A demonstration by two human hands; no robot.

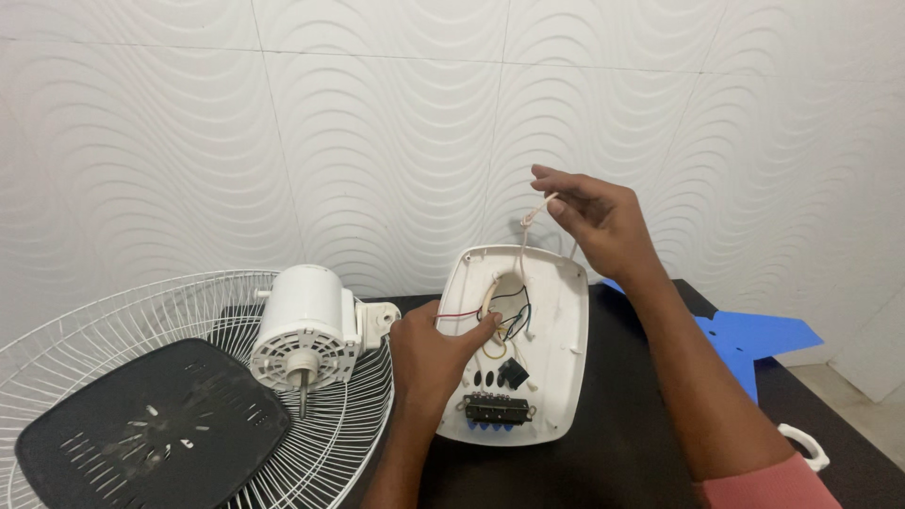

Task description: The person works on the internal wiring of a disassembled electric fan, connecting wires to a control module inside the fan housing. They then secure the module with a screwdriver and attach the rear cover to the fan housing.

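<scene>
A white plastic fan base housing (551,311) stands tilted, its open inside facing me, with coloured wires (509,316) and a black switch block (497,408) inside. My left hand (436,353) presses on the housing's left edge, thumb on the wires near the round hole. My right hand (594,219) is raised above the housing and pinches a thin white cord (528,226) that runs down into the hole.
A white fan motor (304,330) with its shaft lies on a white wire grille (113,330). A black perforated cover (156,424) rests on the grille. Blue fan blades (749,339) lie at the right on the dark table (622,443). A white handle-like part (806,445) sits near my right arm.
</scene>
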